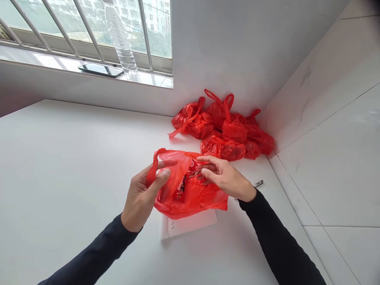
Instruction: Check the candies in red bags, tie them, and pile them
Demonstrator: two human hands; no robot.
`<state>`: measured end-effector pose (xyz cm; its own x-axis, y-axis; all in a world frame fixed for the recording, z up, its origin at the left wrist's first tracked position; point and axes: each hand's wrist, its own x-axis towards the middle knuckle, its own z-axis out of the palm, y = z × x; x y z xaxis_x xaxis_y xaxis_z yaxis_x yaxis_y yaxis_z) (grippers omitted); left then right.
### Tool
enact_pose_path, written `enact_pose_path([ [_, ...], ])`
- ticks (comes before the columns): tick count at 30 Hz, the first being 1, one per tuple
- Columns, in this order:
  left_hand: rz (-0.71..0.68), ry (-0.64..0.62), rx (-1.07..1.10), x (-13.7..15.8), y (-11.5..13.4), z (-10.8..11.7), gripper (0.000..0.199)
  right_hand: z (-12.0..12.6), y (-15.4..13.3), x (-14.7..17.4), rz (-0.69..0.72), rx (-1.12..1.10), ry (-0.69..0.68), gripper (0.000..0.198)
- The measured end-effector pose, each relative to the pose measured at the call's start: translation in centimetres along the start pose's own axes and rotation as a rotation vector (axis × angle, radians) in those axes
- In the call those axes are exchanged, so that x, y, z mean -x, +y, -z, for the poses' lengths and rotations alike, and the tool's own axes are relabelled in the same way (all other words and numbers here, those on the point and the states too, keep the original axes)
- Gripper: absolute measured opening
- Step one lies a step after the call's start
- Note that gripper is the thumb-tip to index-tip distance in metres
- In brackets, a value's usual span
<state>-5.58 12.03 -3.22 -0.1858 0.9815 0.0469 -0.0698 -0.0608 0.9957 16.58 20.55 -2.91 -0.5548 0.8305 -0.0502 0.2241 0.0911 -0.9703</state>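
A red plastic bag (pixel 190 200) hangs over a notebook, its mouth facing up. My left hand (pixel 142 196) is closed on the bag's left side, with the handle loop around its fingers and the thumb in front. At the right of the mouth is my right hand (pixel 224 176), its thumb and fingers apart and some fingertips reaching into the opening. Small printed packets in red, black and white (pixel 181 188) show inside the bag; their kind is unclear. Below lies the open notebook (pixel 192 225) with handwritten numbers, partly covered by the bag.
Several tied red plastic bags (pixel 222 128) are heaped against the wall in the far corner. A pen (pixel 259 183) lies on the white table (pixel 74 170), partly hidden behind my right wrist. On the windowsill are a phone (pixel 101 70) and a clear water bottle (pixel 124 51).
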Motion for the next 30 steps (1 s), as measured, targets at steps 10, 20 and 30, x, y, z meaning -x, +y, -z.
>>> enact_pose_path([
  [10, 0.001, -0.003, 0.112, 0.0, 0.1, -0.1, 0.034, -0.6, 0.4, 0.9, -0.014, 1.045, -0.062, 0.027],
  [20, 0.026, 0.011, 0.101, 0.0, -0.6, -0.1, 0.025, -2.1, 0.9, -0.1, -0.095, 1.242, 0.037, 0.019],
  [30, 0.024, -0.118, 0.054, 0.2, -1.2, 0.3, 0.035, -1.9, 1.0, -0.2, -0.153, 1.275, 0.003, 0.021],
])
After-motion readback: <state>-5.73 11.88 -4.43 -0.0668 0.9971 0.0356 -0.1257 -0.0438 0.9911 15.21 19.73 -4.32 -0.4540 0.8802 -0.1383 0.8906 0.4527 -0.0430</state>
